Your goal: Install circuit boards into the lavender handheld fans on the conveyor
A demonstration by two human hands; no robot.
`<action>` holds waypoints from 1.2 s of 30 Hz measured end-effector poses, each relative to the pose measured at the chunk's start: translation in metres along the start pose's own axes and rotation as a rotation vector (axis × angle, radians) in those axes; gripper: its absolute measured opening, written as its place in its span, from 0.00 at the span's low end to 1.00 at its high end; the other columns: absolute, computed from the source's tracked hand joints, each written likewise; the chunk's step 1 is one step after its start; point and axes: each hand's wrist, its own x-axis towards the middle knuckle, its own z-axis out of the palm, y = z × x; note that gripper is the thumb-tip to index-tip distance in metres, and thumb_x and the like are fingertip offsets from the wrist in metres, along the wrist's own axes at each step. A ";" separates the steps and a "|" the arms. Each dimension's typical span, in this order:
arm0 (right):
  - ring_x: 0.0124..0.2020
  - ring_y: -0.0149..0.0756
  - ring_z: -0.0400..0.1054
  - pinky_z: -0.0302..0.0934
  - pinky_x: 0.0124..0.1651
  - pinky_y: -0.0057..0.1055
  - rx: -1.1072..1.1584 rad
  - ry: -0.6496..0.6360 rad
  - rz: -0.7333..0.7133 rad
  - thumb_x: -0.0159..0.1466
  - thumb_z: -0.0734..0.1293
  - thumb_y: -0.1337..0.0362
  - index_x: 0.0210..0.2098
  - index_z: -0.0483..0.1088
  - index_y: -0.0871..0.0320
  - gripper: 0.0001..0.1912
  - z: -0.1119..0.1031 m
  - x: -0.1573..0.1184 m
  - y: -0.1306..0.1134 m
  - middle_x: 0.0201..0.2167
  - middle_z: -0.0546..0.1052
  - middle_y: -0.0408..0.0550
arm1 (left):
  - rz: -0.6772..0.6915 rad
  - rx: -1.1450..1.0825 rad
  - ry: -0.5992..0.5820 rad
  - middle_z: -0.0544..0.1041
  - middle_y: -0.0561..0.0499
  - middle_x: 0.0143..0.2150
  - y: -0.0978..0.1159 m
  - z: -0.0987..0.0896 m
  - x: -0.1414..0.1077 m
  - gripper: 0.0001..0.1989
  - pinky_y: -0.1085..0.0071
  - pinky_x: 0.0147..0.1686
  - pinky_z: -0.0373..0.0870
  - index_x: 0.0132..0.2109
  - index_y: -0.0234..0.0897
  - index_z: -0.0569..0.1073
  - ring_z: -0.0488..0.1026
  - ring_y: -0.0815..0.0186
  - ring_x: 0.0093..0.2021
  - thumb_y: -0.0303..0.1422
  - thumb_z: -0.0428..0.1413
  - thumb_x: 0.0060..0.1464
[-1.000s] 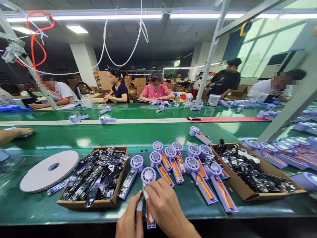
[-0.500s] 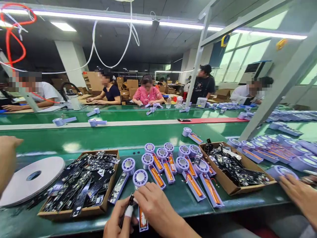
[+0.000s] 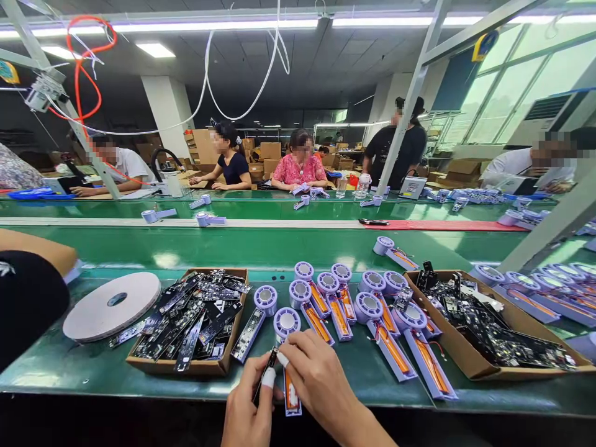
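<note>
My left hand (image 3: 246, 406) pinches a narrow black circuit board strip (image 3: 265, 374) between the thumb and the fingers, and this strip is tilted, with its upper end leaning toward my right hand. My right hand (image 3: 321, 382) is just beside it, with the fingers curled. One fingertip wrapped in white tape (image 3: 282, 359) is touching or almost touching the top of the strip, but I cannot tell if this hand grips the strip too.

Directly under my hands lies a pale purple plastic housing (image 3: 293, 411) with an orange battery (image 3: 291, 396) in its body. Its round head (image 3: 287, 323) sits just beyond my fingers, on the green conveyor tabletop (image 3: 69, 366).

To the left of my hands is a shallow cardboard tray (image 3: 186, 366), full of black circuit board strips. Beyond this tray lies a flat white ring of foam (image 3: 112, 315). Between the tray and my hands, one more purple housing (image 3: 249, 335) lies with a dark board along its body. To the right of my hands many purple housings with orange batteries (image 3: 391, 354) lie side by side, and after them there is a second cardboard tray (image 3: 479, 366) with dark boards and loose parts. At the far left edge, a dark sleeve of a co-worker (image 3: 28, 304) comes into view.
</note>
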 end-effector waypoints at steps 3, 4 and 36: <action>0.36 0.42 0.65 0.60 0.37 0.37 -0.113 0.004 -0.047 0.66 0.59 0.73 0.39 0.70 0.58 0.09 0.012 -0.011 0.004 0.37 0.73 0.50 | 0.079 0.078 0.002 0.80 0.45 0.41 -0.015 0.001 0.000 0.18 0.73 0.24 0.70 0.51 0.39 0.74 0.75 0.62 0.29 0.43 0.51 0.59; 0.37 0.42 0.65 0.60 0.38 0.38 -0.138 0.008 -0.052 0.66 0.59 0.73 0.41 0.71 0.58 0.10 0.017 -0.016 0.007 0.37 0.73 0.51 | 0.113 0.088 -0.001 0.80 0.44 0.44 -0.020 0.002 0.000 0.18 0.71 0.29 0.73 0.51 0.39 0.75 0.77 0.61 0.33 0.42 0.51 0.59; 0.40 0.37 0.71 0.68 0.43 0.33 0.303 0.100 0.117 0.66 0.58 0.74 0.42 0.71 0.54 0.14 0.008 -0.008 0.002 0.40 0.74 0.48 | -0.146 -0.326 -0.017 0.76 0.52 0.24 0.020 0.003 0.003 0.22 0.77 0.21 0.65 0.43 0.36 0.74 0.71 0.69 0.22 0.49 0.61 0.49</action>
